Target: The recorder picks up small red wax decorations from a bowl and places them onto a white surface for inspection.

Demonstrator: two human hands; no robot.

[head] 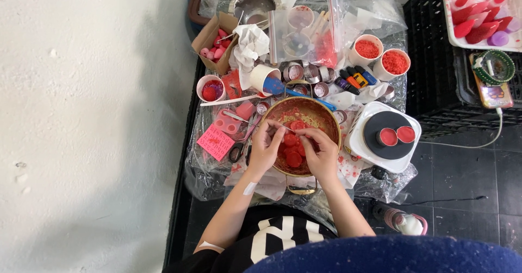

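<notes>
My hands, left (265, 148) and right (322, 154), each pinch, I think, a small red wax disc (290, 140) over the bowl (326, 113); it seems light and brittle, so I hold its edges.

bowl (326, 115): brown, speckled inside
wax discs (293, 156): red
hot plate (356, 142): white body, black round top
two small tins (396, 136): red filling
note pad (216, 141): pink
paper cups (380, 61): white, red granules
crate (429, 45): black
wall (92, 126): white

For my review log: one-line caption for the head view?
Both hands, left hand and right hand, work over a round pan of red discs.
</notes>
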